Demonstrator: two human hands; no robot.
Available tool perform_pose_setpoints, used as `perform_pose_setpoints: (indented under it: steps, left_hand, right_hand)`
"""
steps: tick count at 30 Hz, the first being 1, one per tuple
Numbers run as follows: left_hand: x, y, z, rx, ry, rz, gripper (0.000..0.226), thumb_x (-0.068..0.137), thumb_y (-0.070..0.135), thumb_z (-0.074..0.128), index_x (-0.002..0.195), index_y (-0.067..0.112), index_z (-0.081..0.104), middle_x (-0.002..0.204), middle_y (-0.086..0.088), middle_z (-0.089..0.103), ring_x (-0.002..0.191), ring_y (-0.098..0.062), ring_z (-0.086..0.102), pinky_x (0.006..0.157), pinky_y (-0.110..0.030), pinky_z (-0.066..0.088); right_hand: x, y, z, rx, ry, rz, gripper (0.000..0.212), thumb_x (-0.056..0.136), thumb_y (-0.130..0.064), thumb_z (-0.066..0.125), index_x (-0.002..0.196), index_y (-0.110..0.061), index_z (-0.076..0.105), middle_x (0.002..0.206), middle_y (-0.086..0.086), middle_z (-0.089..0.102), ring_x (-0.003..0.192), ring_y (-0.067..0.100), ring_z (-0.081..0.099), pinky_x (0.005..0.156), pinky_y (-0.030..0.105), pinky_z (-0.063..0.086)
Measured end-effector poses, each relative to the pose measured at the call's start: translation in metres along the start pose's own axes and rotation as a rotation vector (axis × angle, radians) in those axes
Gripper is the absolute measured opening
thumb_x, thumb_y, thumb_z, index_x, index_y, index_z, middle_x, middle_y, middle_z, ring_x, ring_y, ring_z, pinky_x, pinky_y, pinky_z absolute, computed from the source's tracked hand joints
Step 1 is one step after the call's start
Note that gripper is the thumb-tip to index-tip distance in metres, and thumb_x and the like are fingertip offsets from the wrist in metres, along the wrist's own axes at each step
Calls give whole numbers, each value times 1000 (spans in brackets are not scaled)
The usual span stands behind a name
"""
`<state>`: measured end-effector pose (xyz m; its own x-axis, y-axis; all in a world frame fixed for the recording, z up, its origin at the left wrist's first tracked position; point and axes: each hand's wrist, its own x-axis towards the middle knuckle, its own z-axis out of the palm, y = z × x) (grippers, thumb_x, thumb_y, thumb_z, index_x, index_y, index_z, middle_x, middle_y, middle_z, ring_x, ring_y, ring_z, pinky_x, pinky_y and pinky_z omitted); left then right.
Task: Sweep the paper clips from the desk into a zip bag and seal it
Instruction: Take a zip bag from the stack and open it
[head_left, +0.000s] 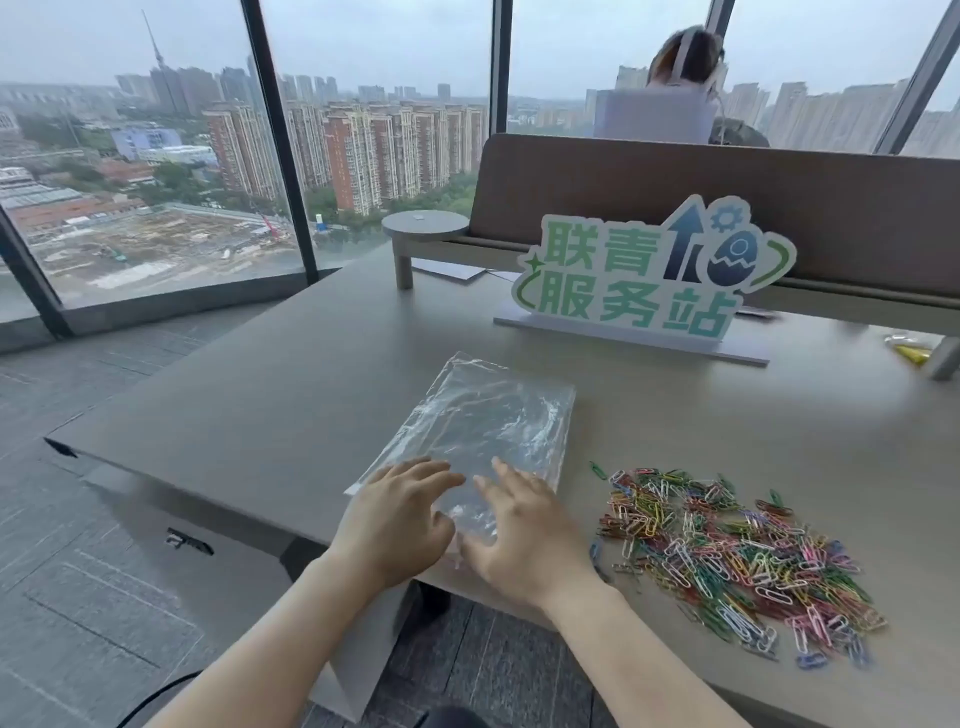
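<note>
- A clear zip bag (478, 431) lies flat on the desk (260, 395), its near end at the desk edge.
- Both hands, left (400, 519) and right (519, 530), are spread open on the bag's near end, nothing gripped.
- Clips (727, 556) are heaped just right of the bag.
- Risk: the bag or clips could be pushed off the near edge.

One zip bag (478, 421), two hands, one sign (649, 275), and paper clips (727, 556) too many to count.

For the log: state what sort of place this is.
Probably a high-rise office: floor-to-ceiling windows overlook a city, a grey desk has a partition screen, and a standing sign sits on it.
</note>
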<state>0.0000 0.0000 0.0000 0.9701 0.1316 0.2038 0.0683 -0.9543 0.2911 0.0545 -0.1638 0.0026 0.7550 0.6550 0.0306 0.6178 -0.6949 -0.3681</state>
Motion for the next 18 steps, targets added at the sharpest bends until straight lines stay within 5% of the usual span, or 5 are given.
perform_pose_setpoints:
  steps: [11, 18]
  left_hand:
    - [-9, -9, 9, 48, 86, 44, 26, 84, 30, 55, 100, 37, 75, 118, 23, 69, 113, -4, 63, 83, -26, 50]
    - [-6, -10, 10, 73, 152, 10, 24, 86, 36, 52, 83, 29, 74, 82, 12, 75, 74, -15, 71, 55, -34, 56]
  right_hand:
    - [-6, -3, 9, -20, 27, 14, 71, 91, -58, 42, 150, -20, 29, 160, 2, 22, 144, 23, 21, 116, 37, 21]
    - [-6, -1, 10, 1, 46, 40, 65, 93, -54, 41, 149, -23, 31, 160, 0, 22, 144, 22, 21, 114, 38, 24]
